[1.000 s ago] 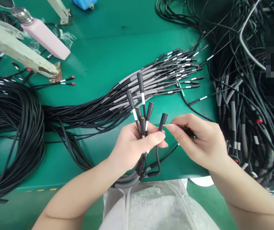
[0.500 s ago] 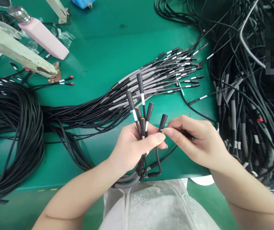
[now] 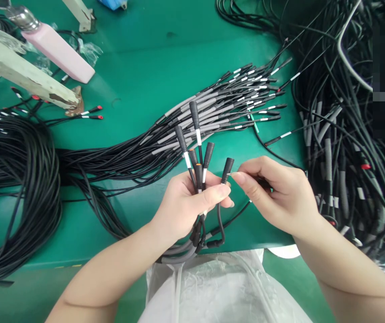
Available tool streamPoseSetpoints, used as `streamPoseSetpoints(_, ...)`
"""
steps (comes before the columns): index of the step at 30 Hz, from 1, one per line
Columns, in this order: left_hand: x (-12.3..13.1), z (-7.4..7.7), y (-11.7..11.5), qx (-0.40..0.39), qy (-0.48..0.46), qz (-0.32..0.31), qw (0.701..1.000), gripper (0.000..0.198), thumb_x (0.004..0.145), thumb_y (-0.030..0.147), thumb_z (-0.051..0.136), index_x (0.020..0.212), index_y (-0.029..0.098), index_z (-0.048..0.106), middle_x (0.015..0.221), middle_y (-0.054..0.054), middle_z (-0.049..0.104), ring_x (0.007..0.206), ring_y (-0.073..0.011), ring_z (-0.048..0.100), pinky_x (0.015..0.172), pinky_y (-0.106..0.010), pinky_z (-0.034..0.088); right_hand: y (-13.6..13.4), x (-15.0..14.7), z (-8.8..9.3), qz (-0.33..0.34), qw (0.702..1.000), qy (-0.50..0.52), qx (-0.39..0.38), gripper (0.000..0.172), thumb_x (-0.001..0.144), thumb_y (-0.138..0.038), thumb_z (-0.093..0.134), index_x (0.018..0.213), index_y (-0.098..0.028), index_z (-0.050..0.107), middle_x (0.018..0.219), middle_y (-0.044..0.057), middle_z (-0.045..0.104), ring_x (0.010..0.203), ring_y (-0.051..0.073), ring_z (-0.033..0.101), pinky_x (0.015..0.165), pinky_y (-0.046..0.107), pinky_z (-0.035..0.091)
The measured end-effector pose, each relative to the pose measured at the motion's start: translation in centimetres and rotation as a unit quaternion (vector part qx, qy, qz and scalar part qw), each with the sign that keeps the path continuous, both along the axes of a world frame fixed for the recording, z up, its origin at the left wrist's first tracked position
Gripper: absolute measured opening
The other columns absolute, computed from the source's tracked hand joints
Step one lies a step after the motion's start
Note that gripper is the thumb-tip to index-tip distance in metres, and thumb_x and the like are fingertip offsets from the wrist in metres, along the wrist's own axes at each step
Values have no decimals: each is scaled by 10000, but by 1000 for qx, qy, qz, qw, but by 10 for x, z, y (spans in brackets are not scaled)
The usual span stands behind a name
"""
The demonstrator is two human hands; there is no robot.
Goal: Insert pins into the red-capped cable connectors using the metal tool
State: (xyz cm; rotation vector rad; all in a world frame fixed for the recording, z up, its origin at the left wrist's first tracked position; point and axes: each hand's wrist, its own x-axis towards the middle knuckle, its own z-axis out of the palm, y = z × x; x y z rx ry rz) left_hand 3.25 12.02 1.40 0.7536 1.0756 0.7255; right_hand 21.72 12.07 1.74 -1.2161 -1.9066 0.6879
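Note:
Several black cable connectors point(image 3: 195, 115), most with white label bands and two with orange ends, stand up out of my left hand point(image 3: 192, 202), which is closed round their cables. Between its thumb and fingers it also pinches a separate black connector point(image 3: 227, 168) by its lower end. My right hand point(image 3: 273, 193) is closed in a pinch just to the right, its thumb tip at the side of that connector. Whatever lies between its fingertips is too small to make out. Below the left hand, the cables run into a grey corrugated sleeve point(image 3: 179, 255).
A bundle of black cables point(image 3: 111, 152) with grey sleeves lies across the green table point(image 3: 145, 58). Coiled cables point(image 3: 27, 188) are at left, a large cable pile point(image 3: 347, 148) at right. A pink bottle point(image 3: 59, 51) lies beside a chipped white post point(image 3: 27, 72).
My right fingertips have drawn slightly up and away from my left thumb, along the separate connector. The left hand keeps its grip; the whole view has shifted a little.

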Motion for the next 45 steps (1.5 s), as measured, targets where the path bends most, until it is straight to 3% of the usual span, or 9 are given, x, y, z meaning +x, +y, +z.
streamPoseSetpoints(7, 0, -1, 1, -3, -1, 1, 1000, 215, 738, 377, 817, 713, 205, 692, 586, 13, 711, 446, -78, 472, 426, -218, 359, 0, 2, 2, 39, 999, -1, -10, 147, 965, -230, 612, 825, -212, 572, 634, -50, 603, 466, 64, 459, 428, 203, 364)
streamPoseSetpoints(12, 0, 2, 1, -9, -24, 2, 1000, 159, 749, 311, 810, 696, 207, 702, 571, 22, 710, 432, -64, 454, 431, -205, 353, 1, 3, 2, -37, 999, 5, 6, 159, 970, -269, 618, 831, -208, 572, 599, -53, 551, 454, 68, 405, 419, 216, 338)
streamPoseSetpoints(18, 0, 3, 0, -9, -6, 0, 1000, 168, 732, 319, 818, 682, 201, 710, 567, 11, 712, 424, -72, 459, 432, -217, 354, 3, 3, 0, -50, 999, 1, 9, 161, 968, -273, 620, 829, -203, 576, 616, -46, 567, 467, 70, 424, 435, 217, 343)
streamPoseSetpoints(35, -1, -1, 0, -14, -73, 8, 997, 108, 778, 210, 804, 691, 220, 741, 565, 45, 729, 434, -30, 488, 442, -139, 376, 4, 6, 1, 5, 1000, 3, -4, 177, 967, -261, 616, 811, -188, 579, 593, -59, 523, 472, 62, 409, 438, 198, 346)
streamPoseSetpoints(45, -2, -2, -1, -9, -68, 7, 998, 104, 776, 221, 812, 697, 224, 744, 568, 48, 730, 432, -27, 494, 444, -132, 388, 4, 6, 1, -5, 1000, 24, -16, 180, 978, -265, 599, 818, -187, 567, 608, -63, 512, 475, 57, 389, 439, 189, 335)
